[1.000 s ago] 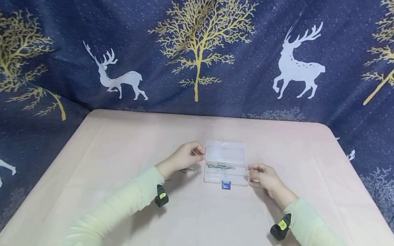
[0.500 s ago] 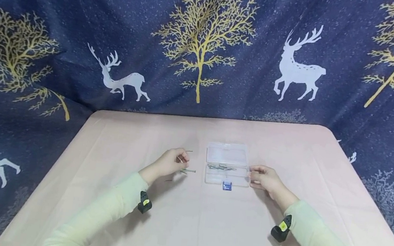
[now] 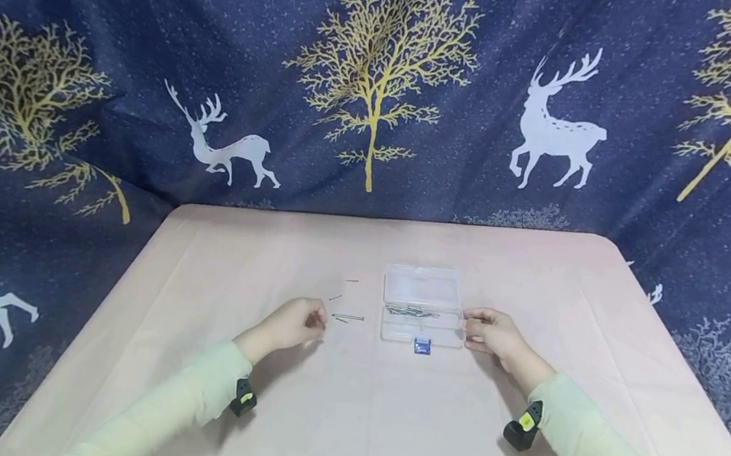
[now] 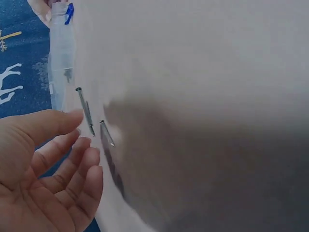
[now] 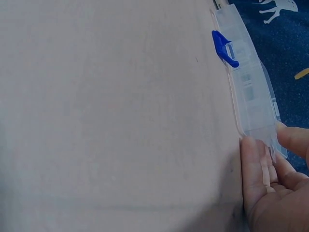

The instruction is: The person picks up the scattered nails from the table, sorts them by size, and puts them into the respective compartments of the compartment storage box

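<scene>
My left hand [image 3: 294, 321] is low over the table with loosely curled fingers and nothing visible between them. Just beyond its fingertips lie a long nail [image 3: 348, 317] and a shorter nail [image 3: 341, 321]. The left wrist view shows another nail [image 4: 107, 134] on the cloth beside the fingers. My right hand [image 3: 495, 334] holds the right end of a clear plastic box [image 3: 421, 335], thumb at the top and fingers along the side. The box stands with its lid [image 3: 423, 286] raised, and several nails [image 3: 406, 311] are in its rear compartment.
Two small nails, one farther back [image 3: 351, 281] and one nearer [image 3: 335, 298], lie left of the box. A blue latch [image 3: 422, 346] sticks out at the box's front. Behind the pink-covered table [image 3: 421, 436] hangs a dark blue curtain [image 3: 427, 182] with deer and trees.
My left hand has drawn back left and toward me from the box, and the thin nail seen at its fingers is out of them. My right hand stays on the box.
</scene>
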`<action>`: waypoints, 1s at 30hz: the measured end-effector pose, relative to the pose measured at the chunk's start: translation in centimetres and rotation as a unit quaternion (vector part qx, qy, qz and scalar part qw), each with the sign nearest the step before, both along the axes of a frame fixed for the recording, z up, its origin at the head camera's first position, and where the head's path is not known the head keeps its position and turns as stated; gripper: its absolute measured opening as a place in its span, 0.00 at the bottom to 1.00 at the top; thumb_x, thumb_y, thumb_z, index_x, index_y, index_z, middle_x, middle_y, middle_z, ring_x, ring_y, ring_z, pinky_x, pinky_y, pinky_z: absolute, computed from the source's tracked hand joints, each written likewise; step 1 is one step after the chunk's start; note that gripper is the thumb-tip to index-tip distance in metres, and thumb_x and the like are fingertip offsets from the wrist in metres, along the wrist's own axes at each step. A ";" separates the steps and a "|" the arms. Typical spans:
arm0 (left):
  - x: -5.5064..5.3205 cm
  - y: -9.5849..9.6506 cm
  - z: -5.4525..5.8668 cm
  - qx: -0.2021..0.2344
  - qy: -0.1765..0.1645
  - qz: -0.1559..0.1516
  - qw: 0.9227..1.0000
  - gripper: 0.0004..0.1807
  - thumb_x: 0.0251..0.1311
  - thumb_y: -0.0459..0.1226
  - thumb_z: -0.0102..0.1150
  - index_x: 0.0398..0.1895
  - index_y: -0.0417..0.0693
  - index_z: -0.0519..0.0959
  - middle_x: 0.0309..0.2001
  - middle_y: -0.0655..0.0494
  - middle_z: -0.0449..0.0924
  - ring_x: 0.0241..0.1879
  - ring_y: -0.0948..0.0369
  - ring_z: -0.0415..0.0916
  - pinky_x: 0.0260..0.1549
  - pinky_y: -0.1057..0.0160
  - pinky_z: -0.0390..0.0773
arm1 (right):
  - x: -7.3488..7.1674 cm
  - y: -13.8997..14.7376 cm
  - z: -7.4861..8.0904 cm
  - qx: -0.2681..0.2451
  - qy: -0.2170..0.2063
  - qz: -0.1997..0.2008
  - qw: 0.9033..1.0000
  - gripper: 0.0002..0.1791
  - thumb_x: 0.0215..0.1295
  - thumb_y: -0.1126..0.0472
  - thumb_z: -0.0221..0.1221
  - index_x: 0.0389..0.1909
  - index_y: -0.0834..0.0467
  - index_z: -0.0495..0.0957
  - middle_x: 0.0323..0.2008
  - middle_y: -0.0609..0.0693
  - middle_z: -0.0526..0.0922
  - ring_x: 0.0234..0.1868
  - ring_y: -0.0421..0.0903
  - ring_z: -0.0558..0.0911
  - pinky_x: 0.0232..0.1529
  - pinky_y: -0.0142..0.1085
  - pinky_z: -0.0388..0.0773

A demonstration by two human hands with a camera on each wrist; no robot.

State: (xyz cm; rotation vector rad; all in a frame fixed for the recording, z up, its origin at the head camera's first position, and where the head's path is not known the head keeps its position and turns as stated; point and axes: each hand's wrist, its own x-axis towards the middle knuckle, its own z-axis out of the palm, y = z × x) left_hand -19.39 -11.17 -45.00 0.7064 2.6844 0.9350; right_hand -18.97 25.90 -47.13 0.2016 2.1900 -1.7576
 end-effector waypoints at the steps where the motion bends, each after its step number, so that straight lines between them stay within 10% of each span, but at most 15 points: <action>1: 0.1 -0.1 -0.1 -0.009 -0.001 0.001 1.000 0.07 0.52 0.30 0.63 0.35 0.40 0.77 0.35 0.52 0.80 0.36 0.59 0.75 0.42 0.59 0.79 | 0.0 0.0 0.0 0.000 0.000 0.000 1.000 0.26 0.65 0.68 0.53 0.61 0.75 0.61 0.48 0.61 0.76 0.36 0.36 0.79 0.43 0.34 0.83; 30: 0.5 -0.3 -1.1 -0.121 0.019 0.002 0.992 0.06 0.58 0.27 0.53 0.26 0.43 0.75 0.28 0.55 0.75 0.32 0.61 0.72 0.39 0.59 0.78 | -0.3 0.1 -0.3 -0.004 0.005 0.000 1.000 0.28 0.64 0.68 0.54 0.62 0.76 0.60 0.43 0.56 0.77 0.34 0.35 0.79 0.40 0.31 0.83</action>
